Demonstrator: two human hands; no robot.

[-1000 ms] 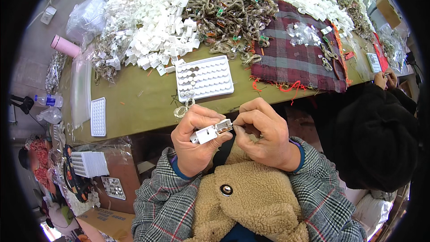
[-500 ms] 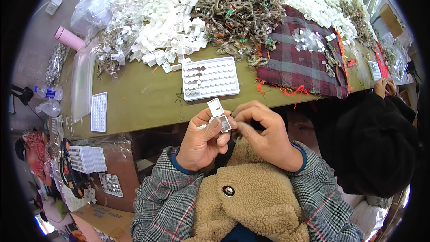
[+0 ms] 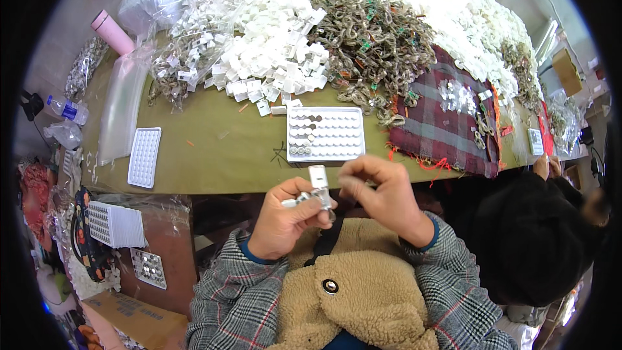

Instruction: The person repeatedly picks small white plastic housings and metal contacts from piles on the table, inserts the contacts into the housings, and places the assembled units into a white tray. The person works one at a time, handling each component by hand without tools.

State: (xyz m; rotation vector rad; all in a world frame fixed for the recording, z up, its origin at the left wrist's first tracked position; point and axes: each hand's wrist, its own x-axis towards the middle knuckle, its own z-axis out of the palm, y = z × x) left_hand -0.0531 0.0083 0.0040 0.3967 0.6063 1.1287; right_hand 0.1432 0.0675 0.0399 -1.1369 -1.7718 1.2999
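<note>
In my left hand point(image 3: 282, 220) is a small white plastic case point(image 3: 319, 178), pinched between thumb and fingers, its flap raised and its lower part see-through. More white bits stick out beside the thumb, and a grey loop hangs under the case. My right hand point(image 3: 389, 198) hovers just right of the case, apart from it, with curled fingers; motion smears the fingertips, so I cannot see whether they hold anything. Beyond my hands, a white dimpled tray point(image 3: 343, 154) lies on the table, with several small silvery discs in its left pockets.
White plastic cases point(image 3: 272, 58) heap up at the back, beside a tangle of grey cords point(image 3: 376, 45). A plaid cloth point(image 3: 447, 129) lies right, near a person in black point(image 3: 531, 240). At left are another dimpled tray point(image 3: 144, 157), a pink flask point(image 3: 113, 32) and a tray stack point(image 3: 116, 223).
My right hand has drawn away from the case, which it was touching. The left hand still grips the case, now turned more upright. The whole view has shifted somewhat.
</note>
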